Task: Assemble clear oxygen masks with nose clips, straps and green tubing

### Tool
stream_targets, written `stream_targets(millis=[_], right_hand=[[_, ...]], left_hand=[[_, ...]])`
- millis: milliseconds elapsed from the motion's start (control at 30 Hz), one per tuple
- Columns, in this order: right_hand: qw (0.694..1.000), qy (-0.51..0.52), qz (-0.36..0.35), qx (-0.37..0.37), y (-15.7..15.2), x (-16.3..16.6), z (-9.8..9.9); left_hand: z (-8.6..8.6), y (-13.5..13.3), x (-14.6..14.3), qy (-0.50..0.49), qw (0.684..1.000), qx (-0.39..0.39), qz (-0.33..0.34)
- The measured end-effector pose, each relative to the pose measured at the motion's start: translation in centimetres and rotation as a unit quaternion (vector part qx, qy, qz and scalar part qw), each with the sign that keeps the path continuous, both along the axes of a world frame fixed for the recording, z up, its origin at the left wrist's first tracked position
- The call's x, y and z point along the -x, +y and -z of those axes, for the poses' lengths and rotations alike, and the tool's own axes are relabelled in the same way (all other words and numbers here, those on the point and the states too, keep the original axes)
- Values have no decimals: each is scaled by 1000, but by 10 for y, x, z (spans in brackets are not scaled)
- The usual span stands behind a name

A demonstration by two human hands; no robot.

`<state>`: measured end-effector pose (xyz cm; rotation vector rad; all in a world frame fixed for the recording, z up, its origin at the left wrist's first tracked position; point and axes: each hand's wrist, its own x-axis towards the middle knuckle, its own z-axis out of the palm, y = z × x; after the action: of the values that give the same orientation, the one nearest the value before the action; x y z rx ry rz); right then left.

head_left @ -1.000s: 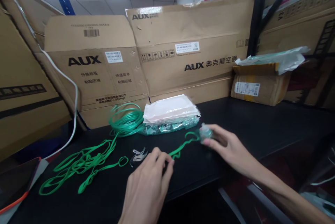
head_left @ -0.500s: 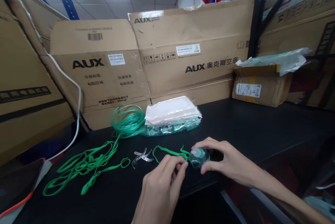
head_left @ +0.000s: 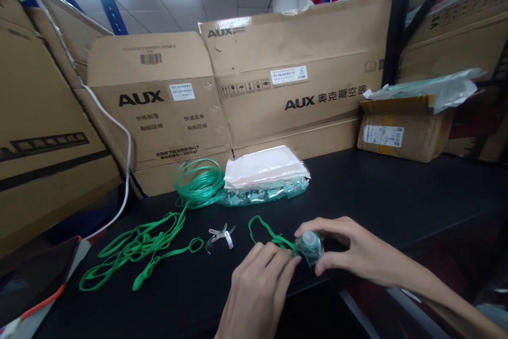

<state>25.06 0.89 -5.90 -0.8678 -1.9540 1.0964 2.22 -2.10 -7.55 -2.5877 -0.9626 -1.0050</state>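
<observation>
My right hand [head_left: 345, 246] grips a small clear-green plastic mask [head_left: 308, 246], thumb below and fingers above it. Beside it, my left hand [head_left: 264, 270] pinches a green elastic strap [head_left: 270, 230] close to the mask's edge. Part of that strap loops up and away over the black table; its end between my fingertips is hidden. Left of my hands lie several thin metal strips [head_left: 223, 236] in a small crossed pile. More green elastic straps [head_left: 138, 246] lie tangled farther left.
Coiled green tubing [head_left: 198, 183] lies behind, touching a stack of white-backed clear packets [head_left: 268, 170]. A cardboard box [head_left: 400, 130] with plastic bags on top stands at the back right. Large cartons [head_left: 286, 80] wall the back. A dark device with an orange edge [head_left: 43, 299] lies at left.
The mask has turned in my right hand, so its pale round port faces more toward me. My left hand stays at the strap beside it. The whole view has shifted slightly.
</observation>
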Motion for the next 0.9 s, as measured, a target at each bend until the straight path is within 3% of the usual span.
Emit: stream_targets(millis=[100,200,267,367,467,633,733,800,900], right_hand=[[991,75,107,-19,10,1,5],[928,195,311,-64,20,1,11],[899,223,366,-87,22,1,14],[928,187,311,-90,19,2,18],[956,135,250,-76,16,3,21],[964,85,240,-69,16,4,25],[964,42,252,-78,15,4,24],[963,19,252,-93,13,5,23],[964,-2,226,-140,10,5,20]], left_hand=[[6,3,0,-50,999,11,-14],[9,5,-1,-80,996,15,-20],[8,3,-2,-73,997,22,-19],[-3,-1,-2,-92,994,52,-25],[-29,-2,8,-156,984,53,-62],[-95,2,47,-202,949,-32,-240],[-124,6,81,-218,913,-47,-341],[-131,8,107,-198,893,-15,-404],[-127,8,140,-84,870,94,-476]])
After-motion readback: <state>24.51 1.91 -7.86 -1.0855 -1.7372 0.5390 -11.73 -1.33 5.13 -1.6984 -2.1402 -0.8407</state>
